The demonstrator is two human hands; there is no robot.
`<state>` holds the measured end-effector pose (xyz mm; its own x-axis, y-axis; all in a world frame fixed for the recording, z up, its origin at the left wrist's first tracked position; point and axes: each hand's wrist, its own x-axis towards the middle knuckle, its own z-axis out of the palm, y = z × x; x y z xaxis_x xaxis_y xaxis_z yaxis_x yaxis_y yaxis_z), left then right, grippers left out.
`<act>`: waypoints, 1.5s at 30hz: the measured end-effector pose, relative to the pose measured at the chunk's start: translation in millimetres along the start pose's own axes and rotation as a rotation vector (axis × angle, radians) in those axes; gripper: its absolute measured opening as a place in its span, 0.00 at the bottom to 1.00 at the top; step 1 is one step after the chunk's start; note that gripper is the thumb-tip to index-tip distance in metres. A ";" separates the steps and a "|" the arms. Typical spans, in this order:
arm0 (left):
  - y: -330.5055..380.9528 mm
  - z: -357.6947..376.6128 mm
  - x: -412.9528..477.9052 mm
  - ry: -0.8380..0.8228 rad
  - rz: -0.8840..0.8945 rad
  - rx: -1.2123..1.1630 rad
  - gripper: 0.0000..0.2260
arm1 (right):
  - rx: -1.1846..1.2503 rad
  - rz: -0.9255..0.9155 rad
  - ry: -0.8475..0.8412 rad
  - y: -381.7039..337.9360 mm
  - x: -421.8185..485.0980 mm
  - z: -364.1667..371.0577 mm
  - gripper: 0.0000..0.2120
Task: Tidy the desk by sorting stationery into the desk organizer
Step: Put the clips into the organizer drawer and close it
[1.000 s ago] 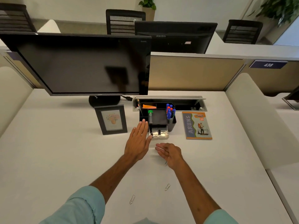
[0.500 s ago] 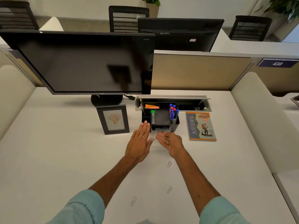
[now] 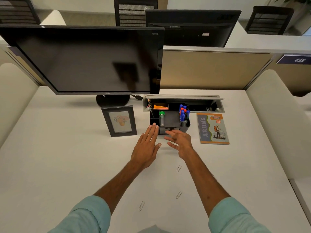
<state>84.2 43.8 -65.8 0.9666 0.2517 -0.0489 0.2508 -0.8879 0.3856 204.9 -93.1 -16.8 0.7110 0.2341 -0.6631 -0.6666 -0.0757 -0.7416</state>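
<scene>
**Drawer shut, 3 clips still out**

Organizer [image 3: 170, 121] drawer [image 3: 162, 131], pulled out a sec ago, is now pushed in. L hand [image 3: 146, 145] lies flat, steadying its front corner. R hand [image 3: 180, 140] is loose and empty at the drawer front. 3 paper clips [image 3: 178, 168] remain on the desk [image 3: 67, 165], so it prob. needs reopening.

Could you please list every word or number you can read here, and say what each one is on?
"ARUN'S": on the cover of the notebook.
"438": on the blue sign on the partition.
Too small or blurred to read: the model label and logo on the monitor, and the small badges on the notebook.
</scene>
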 end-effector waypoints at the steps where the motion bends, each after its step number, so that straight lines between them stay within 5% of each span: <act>1: 0.2 -0.5 -0.3 0.001 0.001 0.002 0.33 | -0.020 -0.018 -0.018 -0.6 -1.2 0.8 0.10; 10: 2.0 -0.3 -0.2 0.012 0.000 0.012 0.35 | -0.288 -0.109 -0.049 11.1 -7.3 0.1 0.11; 16: 3.1 0.8 -0.2 0.016 -0.005 0.020 0.36 | -1.268 -0.482 0.065 38.9 1.7 -14.1 0.26; 21: 2.7 -0.4 0.2 0.000 -0.006 0.023 0.37 | -1.583 -0.542 0.075 23.1 0.9 -7.7 0.31; 30: 2.6 -2.5 -1.0 -0.011 0.005 0.028 0.38 | -1.626 -0.510 0.098 22.5 2.9 -5.2 0.33; 45: 5.3 -5.5 -1.0 -0.029 -0.007 0.022 0.46 | -1.591 -0.602 0.129 47.2 -11.7 -26.8 0.18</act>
<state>84.3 41.0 -58.6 0.9660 0.2466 -0.0781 0.2579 -0.8946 0.3648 171.1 -125.4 -46.8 0.8255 0.5214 -0.2159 0.4907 -0.8522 -0.1817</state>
